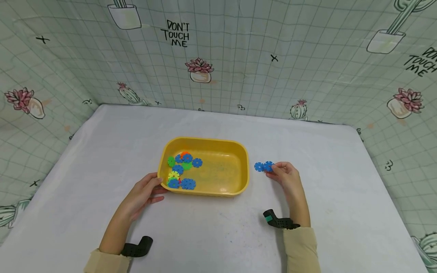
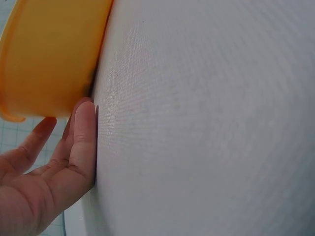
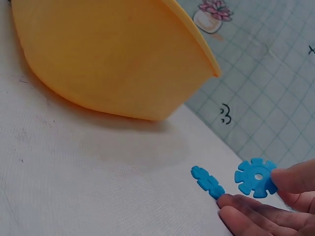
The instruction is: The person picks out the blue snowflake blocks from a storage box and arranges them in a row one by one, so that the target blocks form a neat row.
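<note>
The yellow tray (image 1: 205, 193) stands mid-table, with blue, green, yellow and orange snowflake discs (image 1: 188, 184) gathered in its left part. At its near left corner, my left hand (image 1: 145, 191) touches the wall; in the left wrist view the thumb and the fairly straight fingers (image 2: 82, 130) meet the tray low down. To the right of the tray, my right hand (image 1: 286, 176) pinches a blue snowflake disc (image 3: 256, 177) between thumb and finger. A second blue snowflake disc (image 3: 206, 182) lies close by, against a fingertip; whether it rests on the table I cannot tell.
A white cloth covers the table (image 1: 211, 235). Behind and at both sides hangs a pale green grid-patterned curtain (image 1: 239, 49) printed with potted plants. Black wrist mounts (image 1: 138, 247) are worn on both forearms.
</note>
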A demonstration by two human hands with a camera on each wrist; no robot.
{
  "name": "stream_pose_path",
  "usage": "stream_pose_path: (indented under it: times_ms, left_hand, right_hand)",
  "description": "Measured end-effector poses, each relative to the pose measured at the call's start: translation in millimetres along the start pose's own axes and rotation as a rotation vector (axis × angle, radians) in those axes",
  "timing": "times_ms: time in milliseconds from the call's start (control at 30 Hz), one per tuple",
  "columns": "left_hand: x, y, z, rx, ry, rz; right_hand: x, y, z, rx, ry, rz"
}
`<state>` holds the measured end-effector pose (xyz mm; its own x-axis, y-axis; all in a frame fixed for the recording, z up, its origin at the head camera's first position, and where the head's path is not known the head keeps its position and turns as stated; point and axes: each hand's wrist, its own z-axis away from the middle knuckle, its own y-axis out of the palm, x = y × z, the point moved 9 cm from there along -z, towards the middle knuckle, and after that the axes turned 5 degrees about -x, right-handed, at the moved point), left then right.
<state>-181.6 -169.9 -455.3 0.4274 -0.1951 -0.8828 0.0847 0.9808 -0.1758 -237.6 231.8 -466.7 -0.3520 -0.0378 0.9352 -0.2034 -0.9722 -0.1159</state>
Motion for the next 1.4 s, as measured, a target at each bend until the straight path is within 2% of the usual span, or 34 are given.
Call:
stream_pose_path:
  times_ms: [100,233,433,600,1000,1400]
  left_hand:
    - [-0.1,0.1,0.0,-0.004,0.000,0.000]
    - [0.4,-0.1,0.2,-0.010,-0.001,-0.004]
    - [0.8,-0.2,0.3,-0.014,-0.001,-0.014]
    - [0.1,-0.2,0.3,-0.010,0.004,-0.012]
    - [0.3,0.1,-1.1,-0.003,-0.006,0.003]
    - [-1.0,-1.0,-0.1,-0.006,-0.002,0.002]
  right_hand:
    - [-0.7,-0.7,-0.2,-0.003,0.003,0.009]
    - [-0.9,-6.7,-1.0,-0.062,-0.004,0.066]
    - [1.0,-16.9,-1.0,-0.167,-0.006,0.216]
    - [3.7,-18.7,0.1,-0.205,0.000,0.317]
    - [5.8,-24.7,-5.5,-0.144,0.001,0.495]
    - [5.0,-23.3,-14.1,-0.103,0.028,0.536]
